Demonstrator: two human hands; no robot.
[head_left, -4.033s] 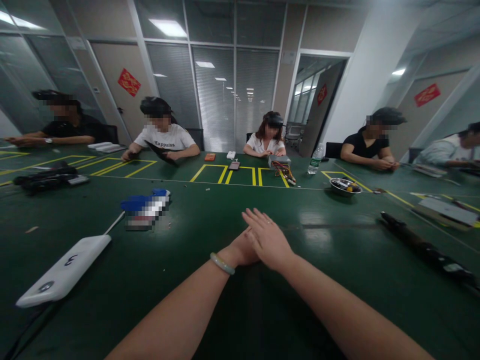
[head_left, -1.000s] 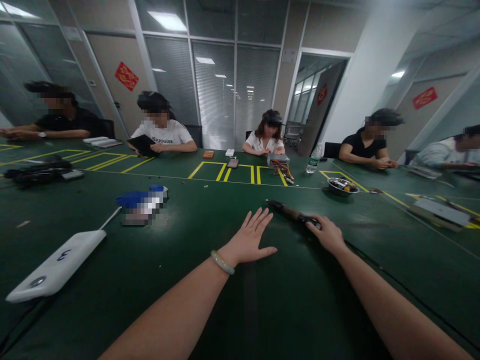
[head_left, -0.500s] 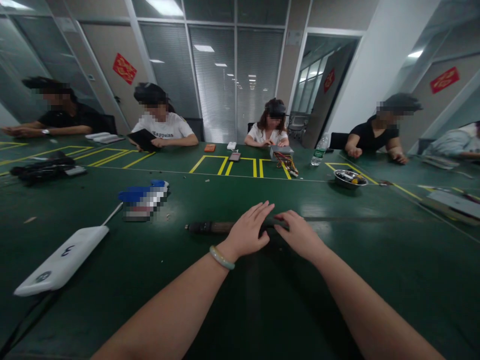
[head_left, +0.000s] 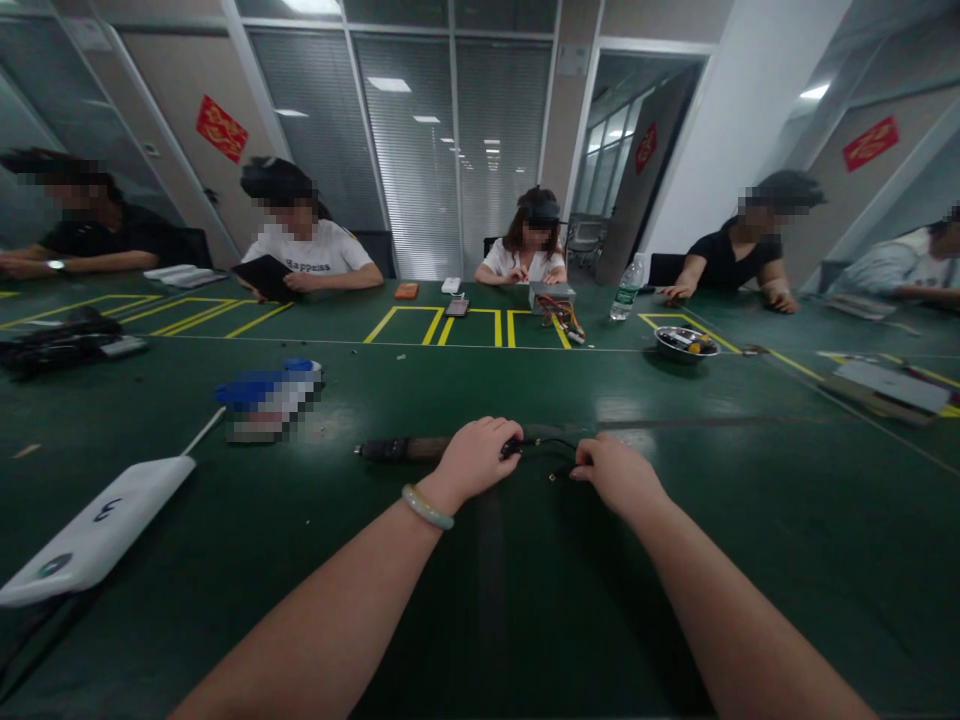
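A dark, stick-shaped tool (head_left: 421, 449) with a small metal tip at its left end and a brownish middle lies on the green table. My left hand (head_left: 478, 460), with a jade-coloured bangle at its wrist, covers the tool's right part. Its fingers are closed on a small black piece (head_left: 511, 449); whether this belongs to the tool is hidden. From there a thin black cable (head_left: 555, 441) arches right to my right hand (head_left: 616, 478), which pinches it between thumb and fingers. Beneath the arch, beside my right fingertips, shows a small brass-coloured end (head_left: 553, 478).
To the left lie a white power bank (head_left: 105, 525) marked 3 and a blurred-out blue and white item (head_left: 274, 400). A metal bowl (head_left: 686, 346) of small parts and a water bottle (head_left: 627, 288) stand beyond. Several people sit along the far side.
Both hands had loosely bent, spread fingers; now they have closed, the left on the black piece, the right on the cable. The cable has come into sight between them. The view has shifted slightly right.
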